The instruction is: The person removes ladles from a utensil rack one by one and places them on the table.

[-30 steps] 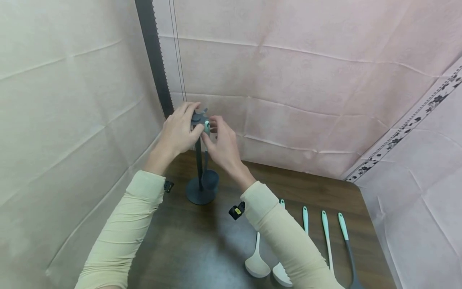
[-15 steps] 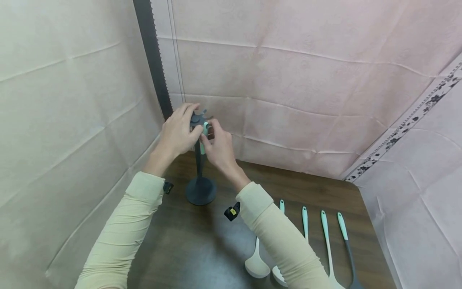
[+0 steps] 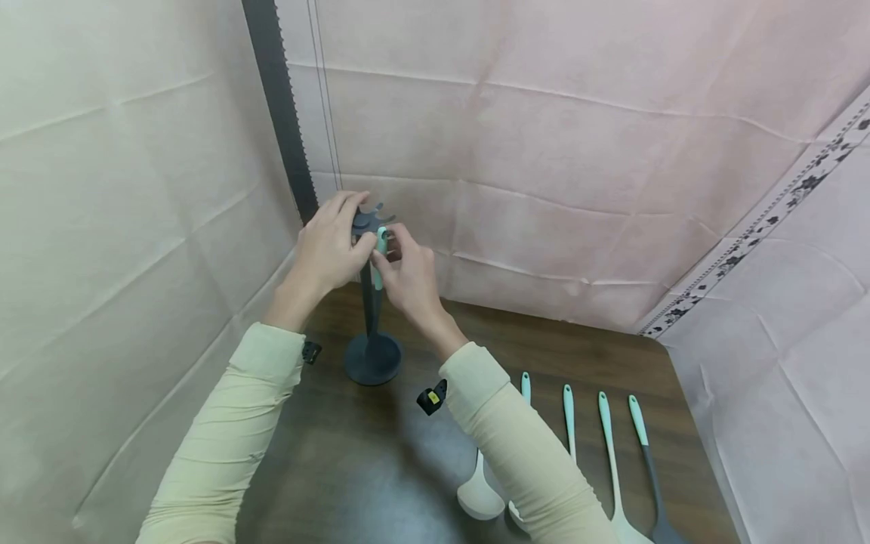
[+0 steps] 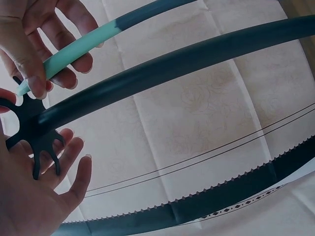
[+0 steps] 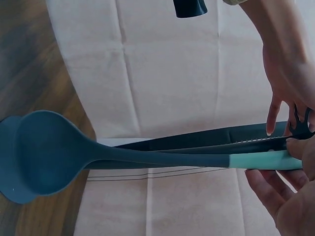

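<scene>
A dark utensil stand rises from a round base at the back left of the table. My left hand holds its hooked top from the left, fingers around the hooks. Between thumb and fingers, my right hand pinches the mint handle of a dark blue ladle. The ladle hangs upright close along the pole, bowl down in front of the base. Its handle end is at the hooks; whether its hole is over one, I cannot tell.
To the right on the wooden table lie several more utensils with mint handles: a pale ladle, a pale utensil and a dark-ended one. My right sleeve hides parts of them. Cloth walls stand behind and at both sides.
The ladle has turned and shifted left, its bowl now lined up with the base and more of the mint handle showing. My right hand has moved slightly left; my left hand stays on the stand's top.
</scene>
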Available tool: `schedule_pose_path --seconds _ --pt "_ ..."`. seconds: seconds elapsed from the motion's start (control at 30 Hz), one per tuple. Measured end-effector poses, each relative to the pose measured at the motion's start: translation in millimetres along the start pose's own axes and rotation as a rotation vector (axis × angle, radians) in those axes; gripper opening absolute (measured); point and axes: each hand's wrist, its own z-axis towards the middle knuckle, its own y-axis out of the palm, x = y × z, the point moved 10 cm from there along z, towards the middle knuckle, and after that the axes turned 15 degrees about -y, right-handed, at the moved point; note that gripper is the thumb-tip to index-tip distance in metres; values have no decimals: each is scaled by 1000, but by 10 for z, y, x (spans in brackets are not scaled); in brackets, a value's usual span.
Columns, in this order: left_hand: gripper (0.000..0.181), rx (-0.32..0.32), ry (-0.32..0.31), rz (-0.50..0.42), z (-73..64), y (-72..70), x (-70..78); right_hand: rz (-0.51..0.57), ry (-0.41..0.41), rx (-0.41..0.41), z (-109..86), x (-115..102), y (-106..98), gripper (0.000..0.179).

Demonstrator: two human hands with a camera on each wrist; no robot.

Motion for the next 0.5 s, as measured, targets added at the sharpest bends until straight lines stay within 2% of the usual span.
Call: schedule_pose_path --seconds 0.23,0.5 --pt "69 1 -10 5 0 23 -3 35 8 21 -13 39 -3 25" --pt "68 22 -8 -3 2 -20 -40 37 30 -22 8 35 27 26"
